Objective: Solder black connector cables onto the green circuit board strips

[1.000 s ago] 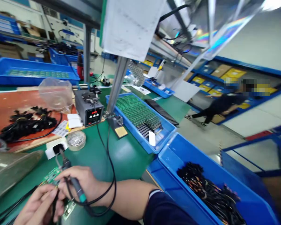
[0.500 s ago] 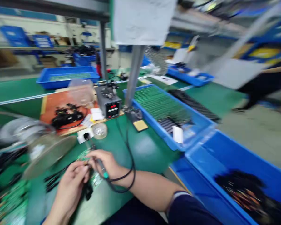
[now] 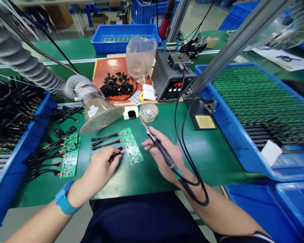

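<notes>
My left hand (image 3: 100, 170) pinches a short black cable (image 3: 117, 154), its bare coloured wire ends at the left edge of a green circuit board strip (image 3: 133, 148). Further up that edge, two more black cables (image 3: 105, 140) lie with their ends at the board. My right hand (image 3: 167, 157) is closed around a soldering iron (image 3: 159, 144), pen-like. The iron's tip points up and left, beside a small round dish (image 3: 149, 113) of silvery bits; I cannot tell whether they touch. A black pad on a white card (image 3: 131, 113) sits left of the dish.
Finished-looking boards with cables (image 3: 69, 163) lie at left, near a blue bin (image 3: 44, 111) of black cables. A fume extractor hood (image 3: 101, 116) hangs above the bench. The soldering station (image 3: 173, 79) stands behind, its sponge holder (image 3: 204, 122) beside it. A blue tray (image 3: 238, 145) with boards stands right.
The view has swung left and down. The soldering iron has moved away from the left hand, up to the dish. My left hand still pinches at the board.
</notes>
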The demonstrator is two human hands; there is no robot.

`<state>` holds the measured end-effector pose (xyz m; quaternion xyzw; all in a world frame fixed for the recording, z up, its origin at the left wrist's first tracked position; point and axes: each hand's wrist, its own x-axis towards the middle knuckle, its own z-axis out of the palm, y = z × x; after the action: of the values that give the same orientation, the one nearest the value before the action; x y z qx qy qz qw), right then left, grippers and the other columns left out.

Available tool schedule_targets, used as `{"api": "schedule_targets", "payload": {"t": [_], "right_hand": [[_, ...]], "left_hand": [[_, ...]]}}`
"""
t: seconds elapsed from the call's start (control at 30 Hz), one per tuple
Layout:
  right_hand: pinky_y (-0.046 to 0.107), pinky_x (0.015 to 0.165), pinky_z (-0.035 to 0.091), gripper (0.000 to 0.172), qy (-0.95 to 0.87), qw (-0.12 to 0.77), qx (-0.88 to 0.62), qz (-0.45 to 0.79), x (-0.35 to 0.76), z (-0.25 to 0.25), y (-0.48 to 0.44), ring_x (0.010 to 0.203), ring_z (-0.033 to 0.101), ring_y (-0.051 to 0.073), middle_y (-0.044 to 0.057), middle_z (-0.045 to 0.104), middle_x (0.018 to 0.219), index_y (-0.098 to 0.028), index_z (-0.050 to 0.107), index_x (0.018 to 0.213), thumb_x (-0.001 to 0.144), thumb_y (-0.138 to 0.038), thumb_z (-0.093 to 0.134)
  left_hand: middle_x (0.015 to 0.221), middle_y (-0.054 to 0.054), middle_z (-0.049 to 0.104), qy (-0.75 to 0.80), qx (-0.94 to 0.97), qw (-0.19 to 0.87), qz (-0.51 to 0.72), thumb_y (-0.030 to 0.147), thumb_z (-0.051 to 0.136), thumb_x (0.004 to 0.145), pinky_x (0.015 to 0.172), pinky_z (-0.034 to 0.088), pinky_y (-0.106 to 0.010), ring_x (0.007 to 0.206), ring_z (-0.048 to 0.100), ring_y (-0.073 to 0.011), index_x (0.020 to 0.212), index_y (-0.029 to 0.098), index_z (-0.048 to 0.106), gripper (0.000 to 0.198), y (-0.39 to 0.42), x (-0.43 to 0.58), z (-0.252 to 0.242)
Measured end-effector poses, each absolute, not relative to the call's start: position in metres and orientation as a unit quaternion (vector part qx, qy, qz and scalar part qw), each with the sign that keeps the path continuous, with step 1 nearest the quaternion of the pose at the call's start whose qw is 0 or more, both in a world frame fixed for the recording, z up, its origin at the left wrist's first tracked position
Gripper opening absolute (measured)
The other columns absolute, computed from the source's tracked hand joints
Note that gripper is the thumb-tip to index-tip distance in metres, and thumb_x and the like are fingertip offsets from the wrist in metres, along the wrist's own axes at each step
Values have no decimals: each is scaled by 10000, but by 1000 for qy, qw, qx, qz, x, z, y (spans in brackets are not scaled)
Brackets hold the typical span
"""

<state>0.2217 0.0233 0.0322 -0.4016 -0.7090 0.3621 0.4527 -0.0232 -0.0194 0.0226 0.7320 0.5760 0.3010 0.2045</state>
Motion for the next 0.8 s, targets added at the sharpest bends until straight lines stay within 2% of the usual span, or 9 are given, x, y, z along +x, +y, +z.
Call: {"api": "schedule_targets", "payload": {"t": [0.07, 0.13, 0.27, 0.37, 0.53, 0.8], "right_hand": [[355, 830, 628, 515, -727, 431, -398, 357, 237, 37, 10, 868, 735, 200, 88, 747, 1039, -219, 547, 1471, 1059, -524, 497], [366, 792, 634, 485, -727, 422, -401, 364, 248, 38, -5, 863, 733, 215, 93, 744, 1012, -221, 593, 1428, 1063, -522, 488], [307, 656, 610, 281, -708, 414, -432, 374, 250, 34, -30, 767, 723, 191, 58, 746, 929, -244, 692, 1275, 1002, -279, 640], [269, 615, 590, 236, -720, 410, -454, 329, 241, 32, -39, 702, 725, 167, 33, 767, 887, -245, 725, 1140, 926, -154, 688], [280, 672, 638, 134, -760, 407, -458, 216, 228, 27, -41, 676, 763, 184, 32, 794, 840, -225, 696, 1045, 916, -201, 669], [282, 667, 657, 109, -779, 378, -453, 210, 218, 20, -37, 612, 755, 184, 28, 788, 768, -212, 696, 1037, 936, -226, 656]], "left_hand": [[828, -39, 703, 553, 764, 191, 272, 264, 585, 979, 669, 495, -298, 719, 649, -182, 945, 196, 677, 119, -18, -25, 19], [834, -51, 688, 534, 790, 173, 248, 257, 550, 1007, 703, 488, -327, 753, 632, -197, 948, 185, 677, 158, -18, -22, 14], [779, -64, 654, 512, 816, 108, 246, 211, 549, 1003, 860, 454, -434, 922, 601, -264, 870, 176, 679, 189, -20, -15, 6], [795, -62, 660, 509, 815, 92, 262, 179, 564, 992, 919, 421, -467, 1018, 589, -286, 876, 180, 673, 160, -21, -12, 1], [816, -73, 659, 515, 809, 96, 267, 164, 576, 982, 906, 433, -460, 1054, 572, -299, 891, 167, 668, 130, -23, -11, -7], [798, -69, 640, 524, 793, 106, 291, 157, 596, 968, 929, 453, -463, 1053, 557, -295, 882, 158, 659, 106, -24, -11, -10]]}}
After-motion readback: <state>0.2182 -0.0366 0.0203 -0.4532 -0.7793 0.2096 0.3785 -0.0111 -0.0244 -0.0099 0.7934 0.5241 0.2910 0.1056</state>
